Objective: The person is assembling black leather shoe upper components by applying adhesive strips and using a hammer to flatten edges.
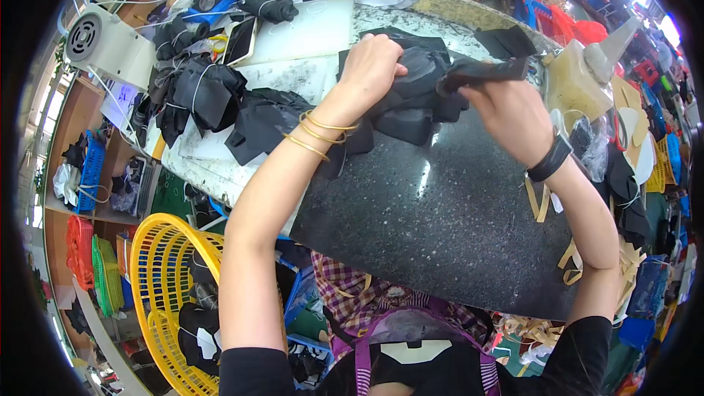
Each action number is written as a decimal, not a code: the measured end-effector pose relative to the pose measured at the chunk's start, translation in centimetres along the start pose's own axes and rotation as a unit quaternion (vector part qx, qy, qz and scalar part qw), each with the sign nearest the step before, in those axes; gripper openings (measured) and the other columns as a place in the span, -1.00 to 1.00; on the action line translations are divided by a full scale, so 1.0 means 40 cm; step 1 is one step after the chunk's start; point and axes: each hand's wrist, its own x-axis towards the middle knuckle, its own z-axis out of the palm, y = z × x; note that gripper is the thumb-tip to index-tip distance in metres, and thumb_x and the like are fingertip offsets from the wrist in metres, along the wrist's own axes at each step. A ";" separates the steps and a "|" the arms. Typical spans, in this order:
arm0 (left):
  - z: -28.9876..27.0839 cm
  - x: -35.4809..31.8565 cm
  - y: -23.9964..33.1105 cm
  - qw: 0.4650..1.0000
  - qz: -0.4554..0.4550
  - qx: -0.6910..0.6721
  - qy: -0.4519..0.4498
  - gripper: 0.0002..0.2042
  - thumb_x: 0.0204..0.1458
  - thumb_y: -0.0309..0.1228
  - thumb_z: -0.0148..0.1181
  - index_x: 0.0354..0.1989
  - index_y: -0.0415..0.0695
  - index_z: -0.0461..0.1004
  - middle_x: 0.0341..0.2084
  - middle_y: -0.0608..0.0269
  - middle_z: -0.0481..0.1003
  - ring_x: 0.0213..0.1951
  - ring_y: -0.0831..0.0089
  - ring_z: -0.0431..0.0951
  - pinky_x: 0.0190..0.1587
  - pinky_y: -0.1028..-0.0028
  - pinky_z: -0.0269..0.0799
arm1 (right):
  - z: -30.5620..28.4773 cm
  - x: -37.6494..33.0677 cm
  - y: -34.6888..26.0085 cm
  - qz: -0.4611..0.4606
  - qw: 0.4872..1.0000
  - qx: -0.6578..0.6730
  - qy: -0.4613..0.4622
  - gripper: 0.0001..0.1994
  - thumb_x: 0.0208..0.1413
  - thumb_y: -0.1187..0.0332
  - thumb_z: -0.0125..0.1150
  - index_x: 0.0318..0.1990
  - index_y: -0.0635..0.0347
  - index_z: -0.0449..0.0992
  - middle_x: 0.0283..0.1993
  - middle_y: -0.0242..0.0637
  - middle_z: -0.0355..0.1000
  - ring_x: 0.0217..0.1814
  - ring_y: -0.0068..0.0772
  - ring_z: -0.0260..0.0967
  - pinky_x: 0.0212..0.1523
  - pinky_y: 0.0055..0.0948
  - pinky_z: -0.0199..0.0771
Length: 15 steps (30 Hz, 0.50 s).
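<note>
A loose pile of black cut pieces [418,66], thin and flexible like leather or fabric, lies at the far side of the dark work slab [440,205]. My left hand [372,70] is over the pile's left part, fingers curled in; whatever they grip is hidden. With my right hand [511,119] I pinch a black piece [488,71] at the pile's right, its long edge raised. Another flat black piece [506,42] lies just beyond it. More black pieces [271,121] are spread left of my left forearm.
Tied black bundles [207,92], a phone [240,40] and a white board [312,29] occupy the table's left. A yellowish glue bottle [579,77] stands at the right. A yellow basket [158,279] is below on the left. Tan strips [539,202] hang by the slab's right edge.
</note>
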 end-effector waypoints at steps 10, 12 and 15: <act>-0.068 -0.045 0.057 0.994 0.106 0.009 -0.004 -0.86 -0.13 -0.52 0.22 -0.37 -0.13 0.42 -0.45 0.24 0.51 -0.08 0.18 0.45 -0.02 0.13 0.23 | 0.051 0.127 0.084 0.003 0.999 -0.025 -0.043 -0.78 0.03 0.26 0.14 -0.38 0.26 0.52 -0.38 -0.03 0.48 -0.28 -0.01 0.46 -0.26 -0.16 0.46; -0.085 -0.051 0.085 0.989 0.144 0.019 0.036 -0.86 -0.13 -0.52 0.22 -0.37 -0.13 0.43 -0.43 0.25 0.51 -0.06 0.21 0.44 0.04 0.11 0.18 | 0.081 0.150 0.096 -0.002 0.995 -0.037 -0.092 -0.78 0.02 0.27 0.15 -0.35 0.28 0.50 -0.37 -0.01 0.49 -0.24 0.00 0.47 -0.25 -0.13 0.47; -0.140 -0.073 0.156 0.977 0.167 -0.089 0.101 -0.83 -0.14 -0.58 0.24 -0.33 -0.14 0.46 -0.38 0.23 0.52 -0.05 0.32 0.43 0.10 0.27 0.17 | 0.102 0.153 0.092 -0.006 0.992 -0.055 -0.117 -0.76 0.06 0.23 0.10 -0.38 0.26 0.51 -0.35 -0.01 0.47 -0.23 0.02 0.43 -0.20 -0.13 0.42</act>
